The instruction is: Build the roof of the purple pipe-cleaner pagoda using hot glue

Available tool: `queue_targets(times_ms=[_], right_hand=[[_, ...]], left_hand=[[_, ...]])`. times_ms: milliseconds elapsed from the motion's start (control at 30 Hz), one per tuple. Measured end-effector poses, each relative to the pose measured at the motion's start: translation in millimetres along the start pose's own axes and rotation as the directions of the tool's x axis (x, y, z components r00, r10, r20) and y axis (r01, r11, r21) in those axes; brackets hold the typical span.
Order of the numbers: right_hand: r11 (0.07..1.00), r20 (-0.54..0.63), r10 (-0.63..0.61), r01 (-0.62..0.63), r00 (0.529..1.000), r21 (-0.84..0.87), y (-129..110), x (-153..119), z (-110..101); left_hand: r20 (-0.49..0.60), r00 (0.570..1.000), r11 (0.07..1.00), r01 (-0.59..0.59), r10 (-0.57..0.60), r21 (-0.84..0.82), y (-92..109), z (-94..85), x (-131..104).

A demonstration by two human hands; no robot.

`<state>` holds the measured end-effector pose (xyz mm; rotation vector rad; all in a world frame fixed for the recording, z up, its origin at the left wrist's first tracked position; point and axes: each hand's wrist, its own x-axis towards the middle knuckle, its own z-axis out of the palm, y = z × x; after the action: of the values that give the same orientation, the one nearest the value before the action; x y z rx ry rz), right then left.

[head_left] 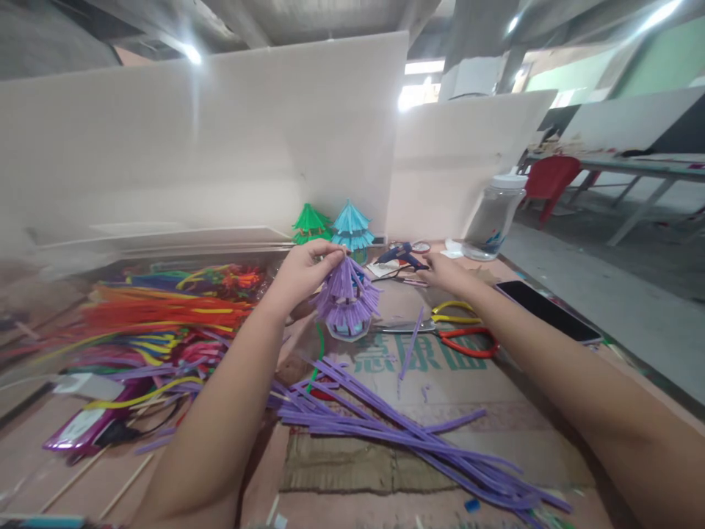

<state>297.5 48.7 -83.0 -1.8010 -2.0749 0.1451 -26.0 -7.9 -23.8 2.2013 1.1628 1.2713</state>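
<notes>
My left hand pinches the top of a purple two-tiered pavilion model, holding it upright above the cardboard. At the back right, my right hand has its fingers closed at the handle end of a dark blue glue gun. Behind the purple model stand a green model and a light blue one. Scissors with red and yellow handles lie to the right of the purple model. Long purple strips are spread over the cardboard in front.
Bundles of coloured strips and a magenta device lie at the left. A phone rests at the right edge. A clear bottle stands at the back right, before a white board.
</notes>
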Motion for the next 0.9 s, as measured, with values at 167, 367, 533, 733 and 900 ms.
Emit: queue_targets(times_ms=[167,367,533,733,900], right_hand=[[0.997,0.031,0.037,-0.039,0.999,0.068,10.2,28.9,20.1],[0.992,0.032,0.085,-0.088,0.996,0.094,10.6,50.1,40.9],[0.985,-0.005,0.125,-0.123,0.992,0.119,4.4,51.5,44.0],[0.955,-0.187,0.195,-0.144,0.963,0.259,-7.1,34.6,20.2],[0.882,-0.279,0.174,-0.023,0.944,0.471,-32.7,8.0,-19.3]], left_hand=[[-0.001,1.0,1.0,0.002,-0.002,-0.025,4.4,-0.8,-0.3],[-0.023,0.998,0.995,0.057,-0.06,-0.086,4.7,1.3,-1.0],[-0.027,0.997,0.989,0.073,-0.077,-0.132,3.0,0.6,-0.5],[-0.043,0.996,0.99,0.076,-0.082,-0.12,-1.4,-0.9,0.8],[-0.057,0.996,0.988,0.055,-0.064,-0.144,-3.9,-0.1,2.0]])
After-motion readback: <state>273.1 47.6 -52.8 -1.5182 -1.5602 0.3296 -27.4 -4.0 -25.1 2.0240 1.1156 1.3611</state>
